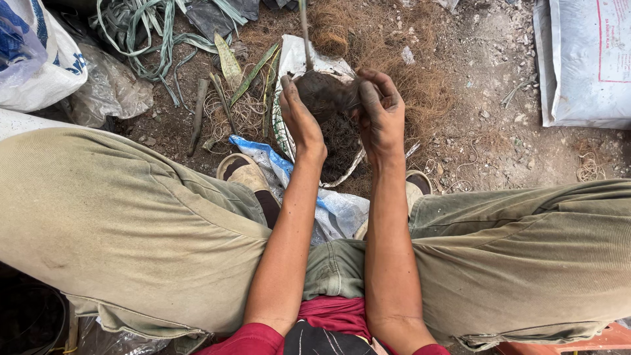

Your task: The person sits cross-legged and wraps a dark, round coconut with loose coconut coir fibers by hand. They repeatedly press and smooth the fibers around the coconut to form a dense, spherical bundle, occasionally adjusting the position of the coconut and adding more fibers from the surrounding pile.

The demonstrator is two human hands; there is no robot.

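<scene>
My left hand (300,118) and my right hand (381,115) cup a dark ball of soil and roots (327,93) from both sides, held above the ground between my knees. A thin plant stem (305,33) rises straight up out of the ball. Both hands are smeared with dirt. Under the ball lies a white woven sack (292,62) with loose dark soil (342,148) piled on it. My legs in olive trousers spread to either side, my feet resting beside the sack.
Brown coconut fibre (388,46) is heaped behind the hands. Green leaf strips and stalks (158,33) lie at the upper left near plastic bags (39,59). A white sack (585,59) sits at the upper right. Small string coils (588,167) lie on the dirt.
</scene>
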